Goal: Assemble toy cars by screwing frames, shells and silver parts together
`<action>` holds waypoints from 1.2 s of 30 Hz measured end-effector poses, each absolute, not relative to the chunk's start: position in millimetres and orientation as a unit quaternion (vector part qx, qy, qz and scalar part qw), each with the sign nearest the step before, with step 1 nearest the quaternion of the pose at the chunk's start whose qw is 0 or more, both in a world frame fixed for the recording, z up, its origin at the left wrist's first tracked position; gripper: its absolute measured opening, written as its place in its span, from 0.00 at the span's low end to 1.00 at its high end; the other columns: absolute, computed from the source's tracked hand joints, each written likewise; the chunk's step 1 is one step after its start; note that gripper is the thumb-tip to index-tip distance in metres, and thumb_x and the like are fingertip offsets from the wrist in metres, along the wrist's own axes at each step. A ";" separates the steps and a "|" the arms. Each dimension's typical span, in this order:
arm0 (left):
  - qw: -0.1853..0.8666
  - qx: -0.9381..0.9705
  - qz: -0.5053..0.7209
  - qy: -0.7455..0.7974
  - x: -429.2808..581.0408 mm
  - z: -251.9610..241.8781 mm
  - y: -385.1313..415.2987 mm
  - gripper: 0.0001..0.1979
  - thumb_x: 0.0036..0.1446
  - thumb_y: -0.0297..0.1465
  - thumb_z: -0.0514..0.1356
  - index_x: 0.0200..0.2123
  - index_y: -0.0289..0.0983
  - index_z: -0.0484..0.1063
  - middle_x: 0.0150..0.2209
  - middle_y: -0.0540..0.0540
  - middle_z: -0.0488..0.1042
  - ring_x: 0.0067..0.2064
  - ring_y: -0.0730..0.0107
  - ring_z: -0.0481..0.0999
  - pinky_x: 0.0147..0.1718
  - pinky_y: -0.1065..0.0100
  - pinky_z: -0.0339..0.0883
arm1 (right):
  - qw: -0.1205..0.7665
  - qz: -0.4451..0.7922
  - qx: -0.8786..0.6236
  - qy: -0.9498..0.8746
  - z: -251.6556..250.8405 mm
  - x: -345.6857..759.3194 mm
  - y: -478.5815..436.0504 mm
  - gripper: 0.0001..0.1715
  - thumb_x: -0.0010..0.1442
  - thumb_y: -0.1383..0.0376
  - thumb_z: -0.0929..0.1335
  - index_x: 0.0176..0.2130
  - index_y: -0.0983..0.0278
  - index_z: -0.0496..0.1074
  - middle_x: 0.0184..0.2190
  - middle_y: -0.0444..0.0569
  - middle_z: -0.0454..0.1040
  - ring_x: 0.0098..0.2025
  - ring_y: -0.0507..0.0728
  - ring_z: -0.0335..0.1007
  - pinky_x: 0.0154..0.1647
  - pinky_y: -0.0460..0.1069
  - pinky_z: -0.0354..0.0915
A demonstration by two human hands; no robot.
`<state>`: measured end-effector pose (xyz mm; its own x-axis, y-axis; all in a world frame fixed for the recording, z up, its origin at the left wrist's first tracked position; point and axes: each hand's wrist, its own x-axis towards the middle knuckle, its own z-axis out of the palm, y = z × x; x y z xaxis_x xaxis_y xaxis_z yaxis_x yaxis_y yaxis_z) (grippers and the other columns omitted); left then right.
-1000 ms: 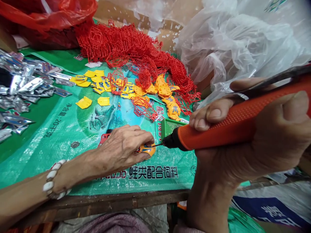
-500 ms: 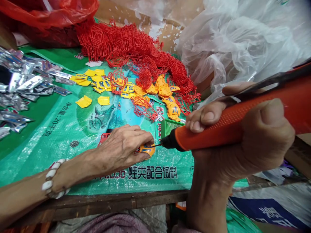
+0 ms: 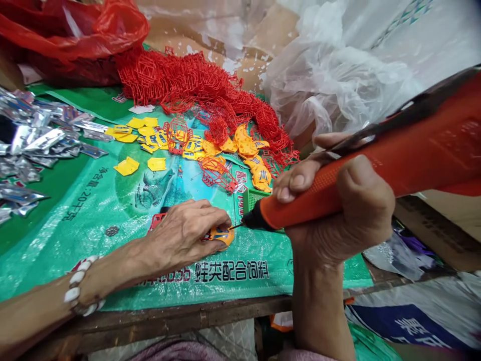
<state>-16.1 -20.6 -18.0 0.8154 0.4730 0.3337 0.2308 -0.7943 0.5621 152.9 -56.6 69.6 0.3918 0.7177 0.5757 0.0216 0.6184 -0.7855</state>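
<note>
My left hand (image 3: 188, 228), with a beaded bracelet at the wrist, is closed on a small toy car and presses it to the green sheet. The car's orange front (image 3: 222, 236) shows past my fingertips, and a red end (image 3: 156, 220) sticks out behind the hand; its middle is hidden. In my right hand (image 3: 338, 200) is an orange electric screwdriver (image 3: 311, 195) with a black nose. Its thin bit points left and meets the car's orange front. Just behind the nose stands a small green basket (image 3: 255, 199).
Yellow panels (image 3: 127, 166), orange shells (image 3: 246, 140) and a heap of red plastic frames (image 3: 210, 82) lie beyond my hands. Silver strips (image 3: 33, 140) are piled at left. A red bag (image 3: 75, 35) and clear plastic bags (image 3: 334, 80) stand behind. The wooden table edge (image 3: 180, 321) runs nearest me.
The view has shifted slightly. The screwdriver's rear end sits higher and its body is more steeply tilted; the bit stays at the car's orange front. My left hand keeps its hold.
</note>
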 end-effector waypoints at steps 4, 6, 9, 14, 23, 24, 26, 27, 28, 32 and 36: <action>0.247 0.924 0.239 0.169 -19.6 -13.7 -20.2 0.05 0.63 0.31 0.60 0.41 0.36 0.72 0.36 0.49 0.77 0.38 0.65 0.73 0.37 0.65 0.63 | 0.757 0.158 -0.405 -0.488 73.8 170.6 -52.3 0.08 0.51 0.59 0.71 0.33 0.59 0.76 0.18 0.40 0.65 0.16 0.50 0.59 0.15 0.49 0.60; 0.249 0.933 0.217 0.145 -22.9 -10.2 -17.7 0.07 0.61 0.28 0.60 0.43 0.37 0.72 0.39 0.48 0.77 0.40 0.65 0.74 0.39 0.65 0.65 | 0.771 0.136 -0.409 -0.469 71.4 180.6 -47.9 0.07 0.51 0.60 0.71 0.32 0.59 0.75 0.18 0.40 0.67 0.16 0.50 0.59 0.15 0.48 0.60; 0.218 0.950 0.199 0.105 -28.0 -10.0 -12.3 0.10 0.60 0.27 0.60 0.45 0.40 0.72 0.47 0.46 0.75 0.46 0.62 0.74 0.41 0.64 0.67 | 0.784 0.111 -0.413 -0.451 64.0 191.2 -42.4 0.06 0.51 0.63 0.72 0.32 0.61 0.75 0.18 0.41 0.68 0.16 0.51 0.61 0.15 0.48 0.61; 0.164 0.955 0.223 0.112 -27.8 -22.3 -10.1 0.10 0.61 0.28 0.57 0.46 0.42 0.71 0.50 0.41 0.71 0.48 0.57 0.73 0.40 0.60 0.69 | 0.783 0.089 -0.425 -0.446 53.7 197.2 -39.4 0.04 0.53 0.63 0.72 0.32 0.60 0.75 0.18 0.40 0.68 0.16 0.51 0.62 0.15 0.48 0.62; 0.134 0.958 0.222 0.123 -24.6 -30.0 -15.2 0.10 0.65 0.31 0.54 0.49 0.41 0.68 0.52 0.39 0.70 0.46 0.56 0.76 0.34 0.61 0.73 | 0.789 0.124 -0.426 -0.424 48.8 191.7 -39.2 0.04 0.49 0.64 0.74 0.29 0.59 0.75 0.15 0.39 0.69 0.15 0.52 0.64 0.13 0.47 0.65; 0.134 0.957 0.223 0.125 -24.8 -29.9 -15.4 0.10 0.65 0.31 0.54 0.49 0.41 0.68 0.52 0.39 0.70 0.46 0.56 0.76 0.34 0.61 0.73 | 0.787 0.121 -0.430 -0.425 48.7 192.1 -39.4 0.04 0.49 0.64 0.73 0.29 0.59 0.76 0.16 0.39 0.69 0.15 0.51 0.64 0.14 0.47 0.65; 0.135 0.955 0.227 0.131 -24.8 -29.6 -15.7 0.11 0.65 0.31 0.54 0.50 0.41 0.68 0.52 0.39 0.71 0.45 0.58 0.77 0.34 0.63 0.73 | 0.783 0.114 -0.437 -0.427 48.5 193.6 -39.4 0.04 0.50 0.63 0.73 0.31 0.59 0.76 0.17 0.38 0.71 0.16 0.51 0.65 0.15 0.47 0.66; 0.138 0.954 0.227 0.135 -24.6 -29.2 -15.9 0.12 0.64 0.31 0.54 0.50 0.40 0.68 0.52 0.39 0.71 0.45 0.59 0.77 0.35 0.64 0.73 | 0.784 0.110 -0.438 -0.426 48.3 194.5 -39.0 0.05 0.50 0.63 0.73 0.32 0.59 0.77 0.17 0.39 0.71 0.16 0.50 0.65 0.15 0.47 0.66; 0.141 0.954 0.226 0.140 -24.3 -28.8 -16.0 0.12 0.64 0.32 0.54 0.51 0.40 0.67 0.52 0.39 0.71 0.45 0.60 0.77 0.35 0.64 0.72 | 0.787 0.105 -0.436 -0.424 48.0 195.4 -38.5 0.05 0.50 0.63 0.74 0.31 0.59 0.77 0.17 0.39 0.71 0.16 0.50 0.64 0.15 0.47 0.66; 0.148 0.954 0.215 0.146 -23.5 -27.7 -16.2 0.12 0.65 0.34 0.54 0.51 0.39 0.66 0.52 0.39 0.71 0.44 0.60 0.77 0.34 0.64 0.72 | 0.793 0.095 -0.437 -0.413 45.9 197.6 -35.9 0.06 0.49 0.62 0.74 0.30 0.61 0.76 0.15 0.38 0.69 0.15 0.50 0.63 0.14 0.46 0.63; 0.140 0.954 0.220 0.146 -23.6 -28.6 -15.7 0.12 0.66 0.34 0.52 0.51 0.39 0.66 0.52 0.39 0.71 0.45 0.60 0.77 0.33 0.64 0.72 | 0.790 0.094 -0.437 -0.420 43.5 198.4 -35.8 0.06 0.50 0.62 0.73 0.31 0.62 0.76 0.16 0.38 0.70 0.16 0.50 0.64 0.15 0.46 0.64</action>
